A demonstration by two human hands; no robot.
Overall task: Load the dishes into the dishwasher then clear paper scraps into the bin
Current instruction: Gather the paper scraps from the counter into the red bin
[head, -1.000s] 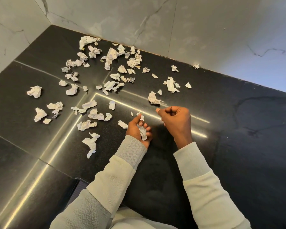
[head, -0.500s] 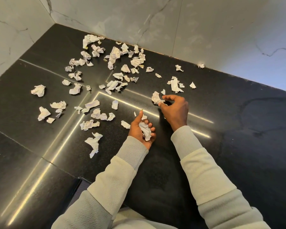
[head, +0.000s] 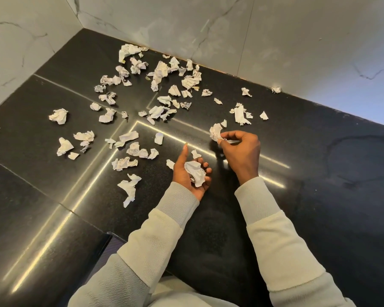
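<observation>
1. Left hand (head: 192, 173): palm up, thumb raised toward 12 o'clock, its grip curled loosely round a crumpled wad (head: 195, 173) of paper. Held this way it probably serves as a cup for collected pieces.
2. Right hand (head: 242, 149): at 2 o'clock of the left hand, knuckles up, its grip clamped by thumb and fingertips on a single scrap (head: 215, 131). Whether that scrap is clear of the tabletop (head: 319, 185) cannot be told.
3. Loose scraps (head: 160, 72): scattered over the black tabletop from 9 to 1 o'clock of the hands, thickest toward the marble wall (head: 275, 41) at 12 o'clock. A few lie just beside the left thumb.
4. Judgement: one hand picks and the other stores, which would save trips to the bin. The pinched scrap likely goes next to the left palm, at 7 o'clock of it.
5. Neither bin nor dishwasher is in view. Most of the paper is not yet gathered.
</observation>
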